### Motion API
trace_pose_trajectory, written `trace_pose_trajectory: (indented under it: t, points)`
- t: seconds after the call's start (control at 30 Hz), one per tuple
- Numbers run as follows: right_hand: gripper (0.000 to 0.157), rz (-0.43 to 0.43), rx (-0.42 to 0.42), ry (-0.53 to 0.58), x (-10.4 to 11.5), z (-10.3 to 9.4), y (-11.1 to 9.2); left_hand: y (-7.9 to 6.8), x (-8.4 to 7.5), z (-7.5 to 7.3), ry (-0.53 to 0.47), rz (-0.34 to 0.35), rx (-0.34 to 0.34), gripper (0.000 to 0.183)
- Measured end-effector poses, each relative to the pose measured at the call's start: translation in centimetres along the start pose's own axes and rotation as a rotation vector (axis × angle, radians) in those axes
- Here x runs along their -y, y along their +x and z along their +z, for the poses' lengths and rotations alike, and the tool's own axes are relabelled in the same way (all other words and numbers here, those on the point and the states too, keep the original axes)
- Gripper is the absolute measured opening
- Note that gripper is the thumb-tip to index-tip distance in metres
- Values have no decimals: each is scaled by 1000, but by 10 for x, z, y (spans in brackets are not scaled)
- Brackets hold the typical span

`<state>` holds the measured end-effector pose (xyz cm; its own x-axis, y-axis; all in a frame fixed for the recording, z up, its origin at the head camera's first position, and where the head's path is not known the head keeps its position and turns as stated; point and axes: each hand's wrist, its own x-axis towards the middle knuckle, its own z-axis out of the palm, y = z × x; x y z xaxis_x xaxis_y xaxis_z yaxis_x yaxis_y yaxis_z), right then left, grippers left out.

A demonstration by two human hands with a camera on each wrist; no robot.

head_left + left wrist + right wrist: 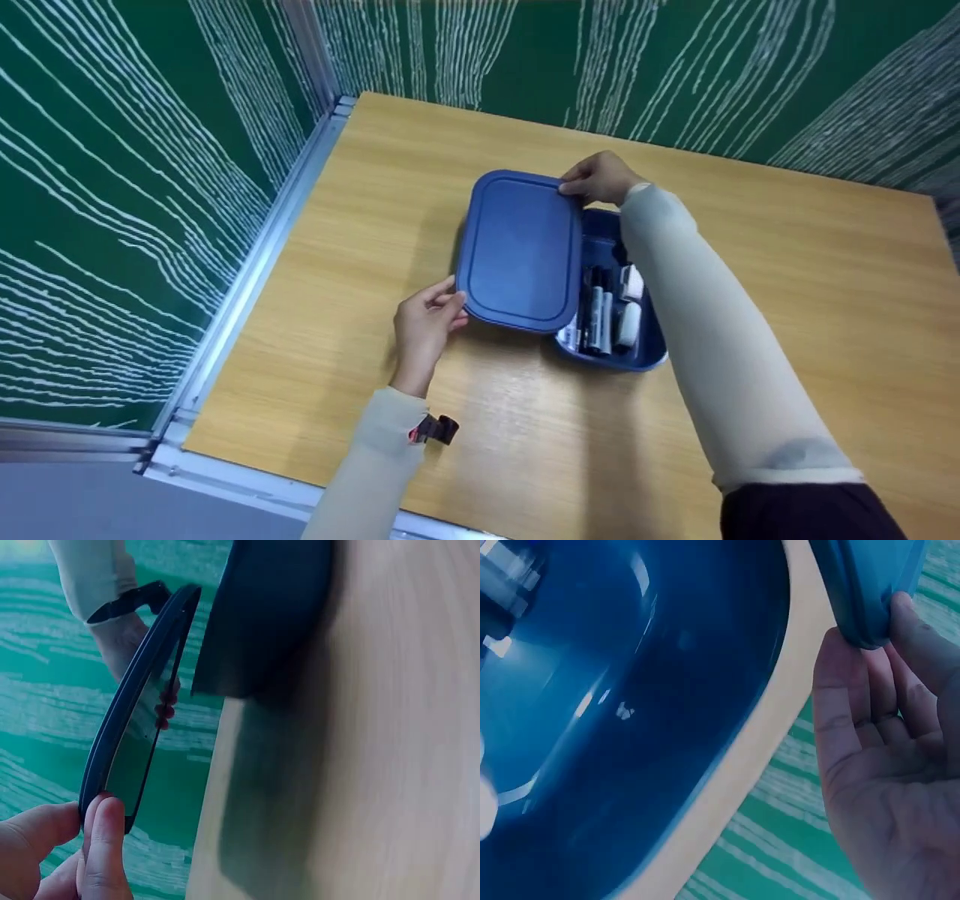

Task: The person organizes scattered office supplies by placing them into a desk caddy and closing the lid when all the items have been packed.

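Note:
A blue rectangular lid (521, 251) is held up between both hands, over the left part of a blue box (643, 358) on the table. My left hand (424, 326) pinches the lid's near left corner, thumb on one face and fingers on the other, as the left wrist view also shows. At the far right corner, my right hand (602, 178) pinches the rim between thumb and fingers (840, 690). Inside the box lie several markers (597, 319) and two white rounded items (628, 324), whose kind I cannot tell. The lid and right sleeve hide parts of the box.
The wooden table (360, 225) lies under everything, with a metal frame (247, 262) along its left side. Green panels with white wavy lines (135, 187) rise at the left and back. A small black device (439, 429) sits on the left wrist.

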<state>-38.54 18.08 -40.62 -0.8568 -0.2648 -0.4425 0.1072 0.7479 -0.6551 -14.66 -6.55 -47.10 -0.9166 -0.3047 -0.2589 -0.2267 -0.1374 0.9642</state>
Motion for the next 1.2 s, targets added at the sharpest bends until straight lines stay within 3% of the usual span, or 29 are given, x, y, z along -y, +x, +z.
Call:
trace_pose_trajectory:
  t: [0.2, 0.43, 0.7, 0.9, 1.2]
  points:
    - [32, 58, -58, -28, -24, -15, -8, 6, 0, 19, 40, 1, 106, 36]
    - [28, 97, -101, -58, -50, -13, -13, 8, 5, 30, 88, 20, 197, 39]
    - [29, 63, -149, -82, -49, -5, -13, 9, 16, 33, 181, 29, 198, 40]
    - [29, 63, -146, -116, -48, -2, -13, 7, 16, 31, 254, 75, 180, 38]
    - [31, 89, -125, -104, -51, -3, -22, 1, 17, 29, 276, 94, 192, 36]
